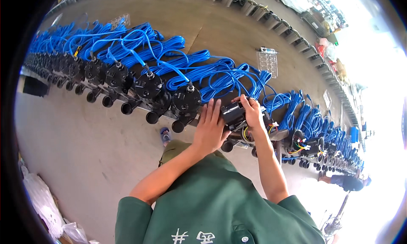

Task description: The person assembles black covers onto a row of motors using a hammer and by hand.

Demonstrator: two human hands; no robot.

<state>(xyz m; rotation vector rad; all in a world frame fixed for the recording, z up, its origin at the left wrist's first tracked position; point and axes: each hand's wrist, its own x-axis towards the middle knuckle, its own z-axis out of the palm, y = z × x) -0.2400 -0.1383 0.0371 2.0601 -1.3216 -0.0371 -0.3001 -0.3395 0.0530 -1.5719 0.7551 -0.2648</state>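
here, the left hand (210, 127) was opened beside the black cylinder (232, 112), contact impossible to tell; the yellow wire (245, 133) near it was best kept unpinched while the cylinder was held in the right hand (252, 110), the blue cables (214, 90) beyond left unsnagged.

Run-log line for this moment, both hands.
right hand: holds glossy black cylindrical housing | left hand: beside it, contact unclear | beyond: coiled blue cables on brown worktop

Brown worktop (229, 30) and surroundings
Metal cylinders (248, 7) line its far edge; a clear tray (267, 64) lies on it. Another person (351, 183) (dark-clothed) is far right, white plastic (42, 195) lower left.
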